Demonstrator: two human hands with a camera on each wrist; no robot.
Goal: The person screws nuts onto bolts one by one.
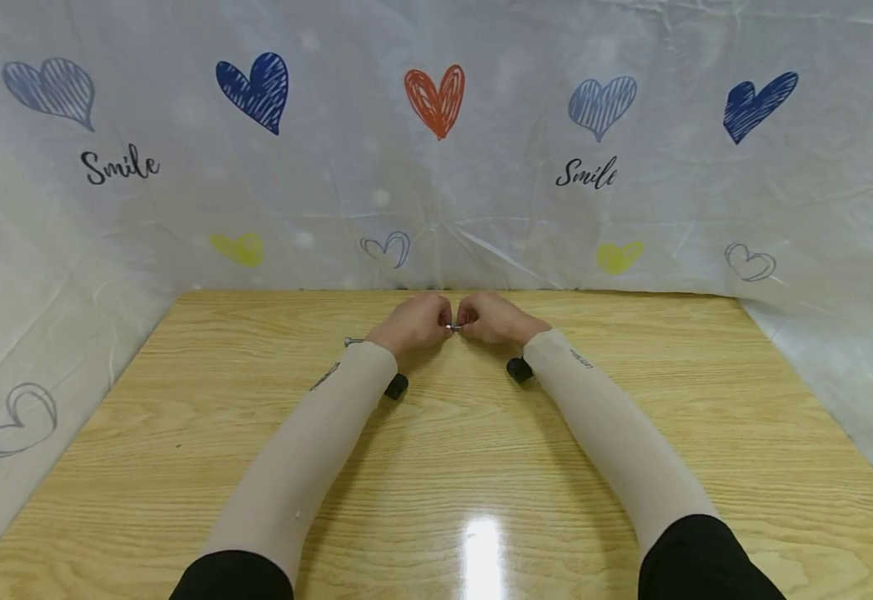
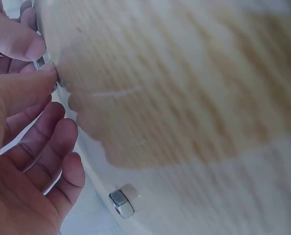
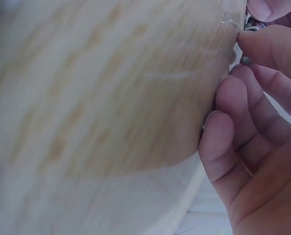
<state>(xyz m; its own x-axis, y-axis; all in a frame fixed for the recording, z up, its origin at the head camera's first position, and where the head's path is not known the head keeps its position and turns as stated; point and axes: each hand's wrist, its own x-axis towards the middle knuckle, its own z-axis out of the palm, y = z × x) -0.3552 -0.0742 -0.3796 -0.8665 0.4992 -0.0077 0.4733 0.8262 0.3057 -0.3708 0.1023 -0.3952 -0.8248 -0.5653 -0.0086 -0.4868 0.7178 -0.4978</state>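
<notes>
Near the worktop's (image 1: 436, 467) far edge, your two hands, left hand (image 1: 415, 321) and right hand (image 1: 496, 318), nearly meet; one bolt (image 1: 353, 342) lies by your left wrist, head toward the left edge. Between them, both pinch one small metal piece (image 1: 454, 327), long axis left-to-right.

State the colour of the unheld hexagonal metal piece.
The hexagonal metal piece is silver, clearest in the left wrist view.

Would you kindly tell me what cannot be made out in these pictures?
Head view: the exact form of the held metal hardware, too small and largely covered by the left hand and right hand.
Left wrist view: most of the right hand, cut off by the left edge.
Right wrist view: the tabletop grain, blurred.
</notes>
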